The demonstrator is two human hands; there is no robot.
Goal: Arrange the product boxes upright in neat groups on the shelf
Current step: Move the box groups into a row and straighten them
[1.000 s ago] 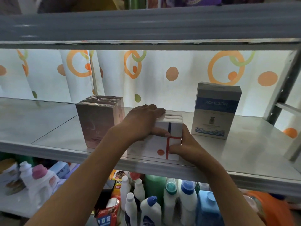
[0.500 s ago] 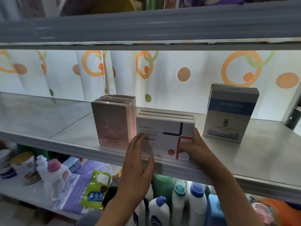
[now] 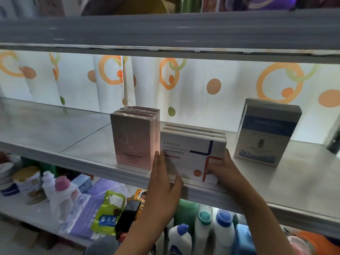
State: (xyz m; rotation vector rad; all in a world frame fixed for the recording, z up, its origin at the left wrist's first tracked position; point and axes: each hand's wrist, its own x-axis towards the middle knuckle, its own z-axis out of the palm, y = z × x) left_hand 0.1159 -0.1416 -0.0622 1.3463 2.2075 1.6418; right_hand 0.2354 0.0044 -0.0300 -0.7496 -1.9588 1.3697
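A group of white boxes [image 3: 195, 150] with red and blue lines stands upright near the shelf's [image 3: 276, 184] front edge. My left hand [image 3: 163, 183] lies flat with straight fingers against the front box's left part. My right hand [image 3: 222, 170] holds the group's right lower corner, thumb on the front face and fingers round the side. Pink boxes [image 3: 135, 137] stand upright in a group touching the white ones on the left. A grey-blue box [image 3: 266, 133] stands apart at the right.
The upper shelf's grey edge [image 3: 165, 32] hangs low above the boxes. A dotted curtain [image 3: 202, 85] closes the back. Below stand detergent bottles [image 3: 220, 232], a pink-capped bottle [image 3: 60, 192], a green packet [image 3: 108, 214] and tins [image 3: 25, 179].
My left hand has come off the top of the white boxes, dropped below the shelf edge and now lies flat on their front. My right hand stays at the right corner. The view has shifted left.
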